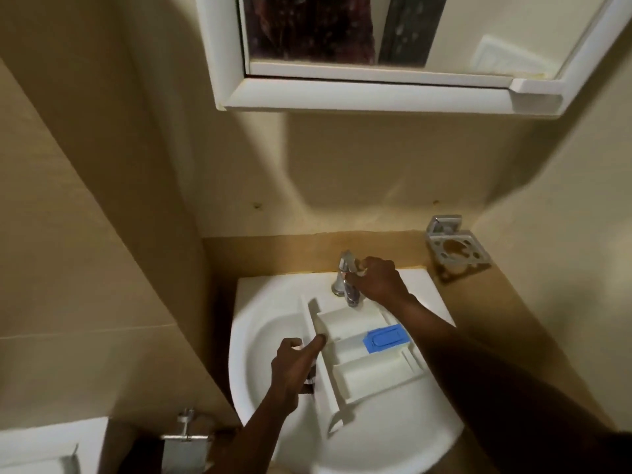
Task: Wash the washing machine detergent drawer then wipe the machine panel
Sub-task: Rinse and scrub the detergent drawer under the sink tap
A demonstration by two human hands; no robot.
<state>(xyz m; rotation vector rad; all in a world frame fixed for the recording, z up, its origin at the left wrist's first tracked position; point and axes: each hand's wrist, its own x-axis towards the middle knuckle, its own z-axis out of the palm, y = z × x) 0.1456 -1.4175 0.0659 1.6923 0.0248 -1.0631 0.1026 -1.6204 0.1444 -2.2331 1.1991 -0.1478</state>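
Note:
The white detergent drawer (362, 366) lies across the white sink (260, 340), its compartments facing up and a blue insert (386, 338) in the middle one. My left hand (295, 362) holds the drawer's front panel, thumb stretched along its edge. My right hand (378, 278) grips the handle of the chrome tap (345, 278), just above the drawer's far end. No water shows at the spout.
A white mirror cabinet (376, 94) hangs above the sink. A chrome cup holder (455, 249) is fixed to the wall at right. A metal paper holder (186, 443) sits low at left. Beige walls close in on both sides.

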